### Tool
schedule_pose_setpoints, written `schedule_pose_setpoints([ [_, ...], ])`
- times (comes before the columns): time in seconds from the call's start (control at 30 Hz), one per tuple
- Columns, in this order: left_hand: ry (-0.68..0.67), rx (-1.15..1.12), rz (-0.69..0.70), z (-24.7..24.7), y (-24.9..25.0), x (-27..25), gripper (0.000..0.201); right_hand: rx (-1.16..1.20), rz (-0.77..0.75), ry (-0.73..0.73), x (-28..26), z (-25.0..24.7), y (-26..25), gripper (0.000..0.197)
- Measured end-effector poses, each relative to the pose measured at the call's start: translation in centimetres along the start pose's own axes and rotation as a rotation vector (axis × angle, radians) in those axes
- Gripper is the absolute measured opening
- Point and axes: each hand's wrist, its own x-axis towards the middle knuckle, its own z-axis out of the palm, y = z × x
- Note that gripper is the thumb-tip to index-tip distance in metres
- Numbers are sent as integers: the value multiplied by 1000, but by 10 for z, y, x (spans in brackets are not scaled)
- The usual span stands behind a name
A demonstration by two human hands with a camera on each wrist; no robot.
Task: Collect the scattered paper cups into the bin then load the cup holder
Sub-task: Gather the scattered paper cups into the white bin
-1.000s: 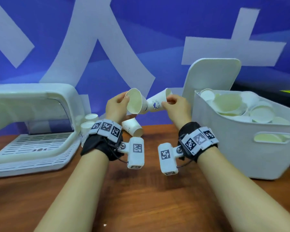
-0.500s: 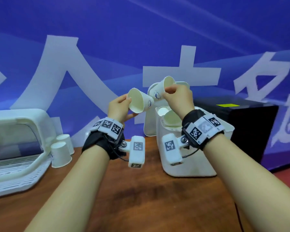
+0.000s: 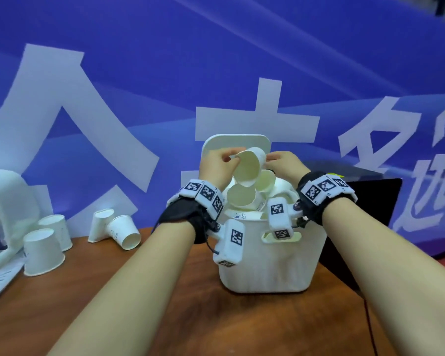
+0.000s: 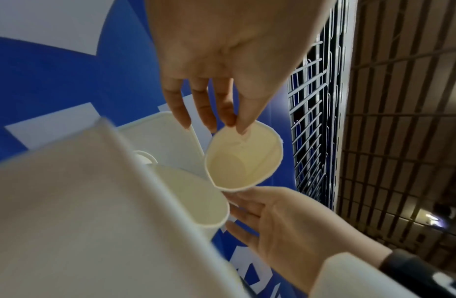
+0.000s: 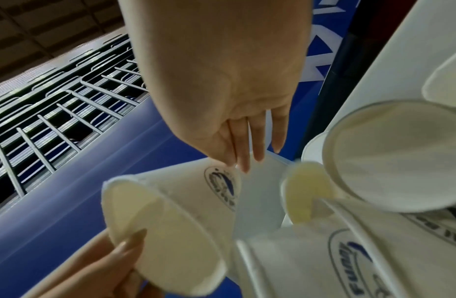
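Over the white bin (image 3: 267, 255), which is heaped with paper cups, my left hand (image 3: 224, 156) pinches the rim of one paper cup (image 3: 249, 165), tilted with its mouth toward me. The left wrist view shows thumb and forefinger on that rim (image 4: 243, 129). My right hand (image 3: 274, 158) has straight fingers (image 5: 245, 159) touching the cup's base end (image 5: 222, 181) and holds nothing. Several loose cups lie left of the bin: two stand upside down (image 3: 43, 250), two lie tipped (image 3: 125, 235). The white cup holder (image 3: 0, 214) is at the far left edge.
The bin's lid (image 3: 236, 145) stands upright behind the hands. A black box (image 3: 370, 201) sits right of the bin, at the wooden table's (image 3: 216, 317) right edge. A blue banner wall runs along the back.
Both hands carried their cups rightward and over the bin. The right hand no longer holds its cup; only the left hand's cup is still held, with the right fingers against it.
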Motion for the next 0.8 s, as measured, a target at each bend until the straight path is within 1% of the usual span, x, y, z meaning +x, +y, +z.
schedule_pose_setpoints([
  [0.07,-43,87,23,6,1,-2,27,49,6,24,-4,-5,4,23],
  [0.13,-95,204,24,12,3,-3,30,11,33,46,-6,-8,6,25],
  [0.17,-129,255,21,15,5,-3,32,-30,63,71,-7,-9,7,31],
  [0.2,-157,297,15,17,6,-3,36,-72,102,102,-7,-10,9,40],
  [0.27,-216,334,-33,20,7,-2,50,-96,150,143,-7,-11,13,60],
  [0.3,-261,341,-69,22,6,-2,60,-80,147,158,-7,-12,14,63],
  [0.4,-434,392,-173,28,4,0,84,-25,123,193,-6,-11,16,63],
  [0.43,-440,391,-188,30,3,0,89,-13,107,192,-6,-10,15,63],
  [0.47,-417,372,-195,32,0,1,91,-2,83,191,-6,-10,14,63],
  [0.53,-307,283,-200,35,-4,0,86,2,49,192,-7,-9,12,63],
  [0.6,-212,230,-188,35,-5,-1,71,-33,48,193,-6,-7,11,64],
  [0.63,-198,224,-173,35,-6,0,64,-63,54,187,-7,-6,11,64],
  [0.67,-216,223,-147,34,-7,1,62,-95,58,182,-6,-5,11,62],
  [0.77,-366,165,-50,29,-9,0,71,-155,64,151,-7,-3,9,48],
  [0.8,-367,134,-41,28,-9,-1,72,-155,57,143,-7,-3,7,44],
])
